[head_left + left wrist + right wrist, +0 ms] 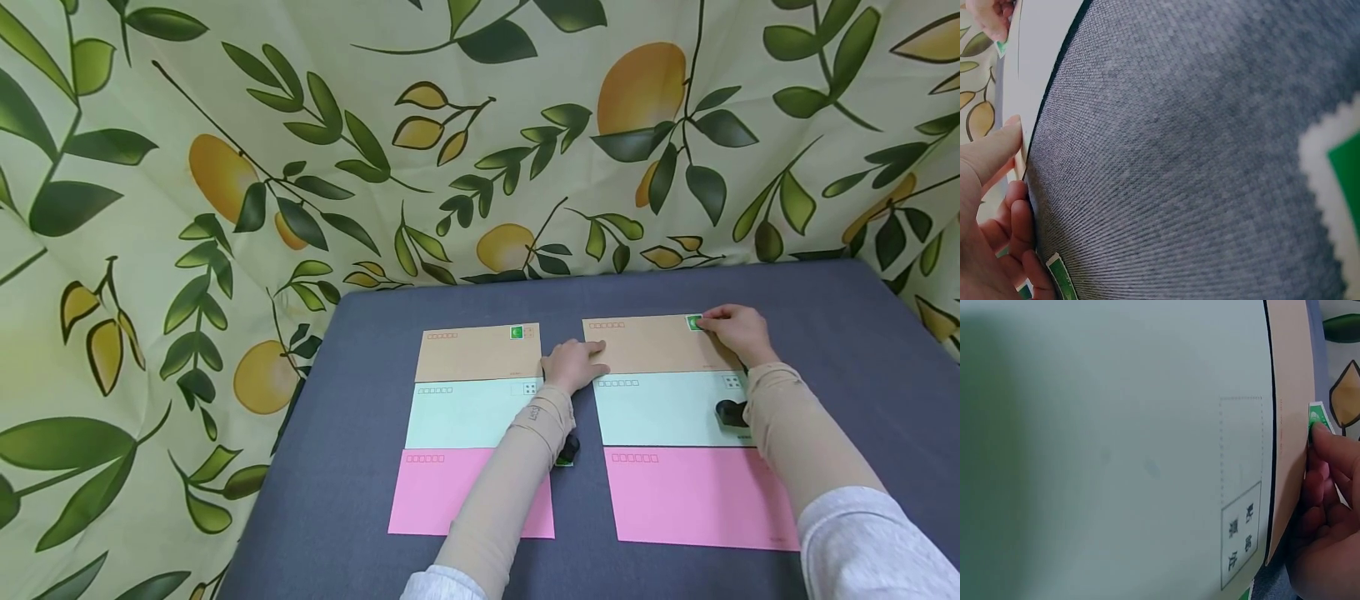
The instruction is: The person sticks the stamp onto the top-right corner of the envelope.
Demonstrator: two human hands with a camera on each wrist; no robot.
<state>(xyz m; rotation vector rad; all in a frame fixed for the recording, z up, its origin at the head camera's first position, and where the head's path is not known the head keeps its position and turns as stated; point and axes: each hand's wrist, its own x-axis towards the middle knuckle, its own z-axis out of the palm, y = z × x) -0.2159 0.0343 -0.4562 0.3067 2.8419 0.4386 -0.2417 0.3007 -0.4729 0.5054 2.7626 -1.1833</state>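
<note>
My right hand is at the upper right corner of the right-hand tan envelope. Its thumb and fingertips pinch a small green postage stamp over that corner. My left hand rests its extended thumb and index finger on the left edge of the same envelope, while its other fingers bend beside the edge. Below the tan envelope lies a mint-green envelope, and below that a pink envelope. Near my left hand's bent fingers, a loose green stamp shows on the dark cloth.
To the left is a second column of tan, mint-green and pink envelopes. Its tan one bears a green stamp at the upper right. A dark grey cloth covers the table, and a leaf-patterned curtain hangs behind.
</note>
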